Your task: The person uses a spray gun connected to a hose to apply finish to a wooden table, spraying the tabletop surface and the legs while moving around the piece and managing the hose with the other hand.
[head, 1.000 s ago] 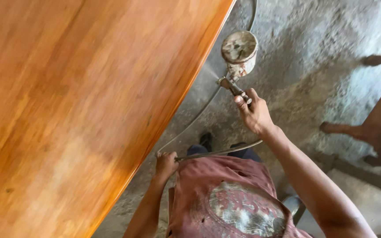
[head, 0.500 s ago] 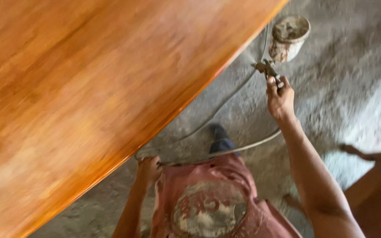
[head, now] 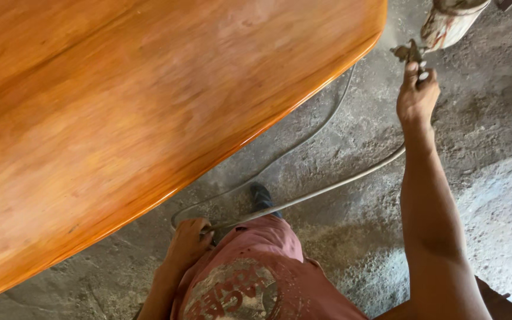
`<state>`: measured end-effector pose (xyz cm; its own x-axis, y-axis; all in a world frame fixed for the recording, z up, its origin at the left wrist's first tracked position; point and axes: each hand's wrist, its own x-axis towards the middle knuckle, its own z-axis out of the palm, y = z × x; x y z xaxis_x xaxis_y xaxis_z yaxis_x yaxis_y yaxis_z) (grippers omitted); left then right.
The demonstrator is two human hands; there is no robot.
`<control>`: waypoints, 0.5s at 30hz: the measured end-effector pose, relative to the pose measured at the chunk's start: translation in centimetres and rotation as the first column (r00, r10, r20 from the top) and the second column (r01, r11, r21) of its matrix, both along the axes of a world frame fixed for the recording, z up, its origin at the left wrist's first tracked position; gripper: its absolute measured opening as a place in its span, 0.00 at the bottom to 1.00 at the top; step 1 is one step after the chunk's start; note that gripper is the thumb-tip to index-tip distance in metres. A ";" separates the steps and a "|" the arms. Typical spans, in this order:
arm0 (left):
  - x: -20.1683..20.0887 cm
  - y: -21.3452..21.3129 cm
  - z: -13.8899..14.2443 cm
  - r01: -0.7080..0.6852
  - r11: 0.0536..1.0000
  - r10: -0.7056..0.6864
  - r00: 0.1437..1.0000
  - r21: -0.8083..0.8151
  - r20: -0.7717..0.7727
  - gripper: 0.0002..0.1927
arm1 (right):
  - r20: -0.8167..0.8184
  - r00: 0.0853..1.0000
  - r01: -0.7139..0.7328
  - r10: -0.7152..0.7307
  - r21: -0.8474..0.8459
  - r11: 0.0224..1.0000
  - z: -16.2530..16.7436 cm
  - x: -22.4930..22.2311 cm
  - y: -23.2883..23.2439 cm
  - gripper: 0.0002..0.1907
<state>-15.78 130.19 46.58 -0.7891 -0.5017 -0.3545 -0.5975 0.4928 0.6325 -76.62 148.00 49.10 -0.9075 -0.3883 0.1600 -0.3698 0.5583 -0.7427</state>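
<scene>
Far left: the desk (head: pixel 120 106), a large glossy orange-brown wooden top, fills most of the view; its rounded edge runs diagonally from lower left to upper right. The sheen reads to us as a wet or fresh finish, though we cannot confirm that.

Centre: our left hand (head: pixel 188 240) sits low beside the red shirt (head: pixel 250 278), its grip closed around the grey air hose (head: pixel 303 198). The hose loops over the gritty concrete floor (head: pixel 493 195), just beside the foot (head: pixel 262 198), and one run passes under the desk edge.

Right: our right hand (head: pixel 417 95) is extended up and out, its grip clamped on the handle of the spray gun (head: pixel 413 53); the gun's paint-crusted cup (head: pixel 448 21) sits at the top edge, well clear of the desk.

Risks, as we judge them:
- Hose slack could drag against the desk edge and mar the coat.
- The loop near the foot invites a trip or snag.
- Floor dust may lift onto the surface.
- A tilted cup could drip.
</scene>
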 end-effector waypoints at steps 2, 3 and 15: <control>-2.2 0.3 1.2 -0.013 0.999 0.015 1.000 0.045 -0.026 0.12 | -0.079 0.996 0.038 -0.035 0.040 0.998 0.0 -2.3 -0.4 0.38; -3.0 0.5 1.7 -0.017 0.998 0.019 0.999 0.068 -0.036 0.14 | -0.110 0.992 0.069 -0.066 0.023 0.997 0.2 -3.1 -0.5 0.37; 3.4 0.8 4.1 -0.267 0.949 0.234 0.954 -0.170 -0.189 0.10 | 0.241 0.968 -0.081 0.066 0.053 0.995 2.6 7.6 -0.1 0.37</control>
<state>-12.35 130.99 50.68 -0.6683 -0.7360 -0.1082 -0.6128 0.4623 0.6409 -68.98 147.86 51.66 -0.8849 -0.4581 -0.0839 -0.2284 0.5838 -0.7791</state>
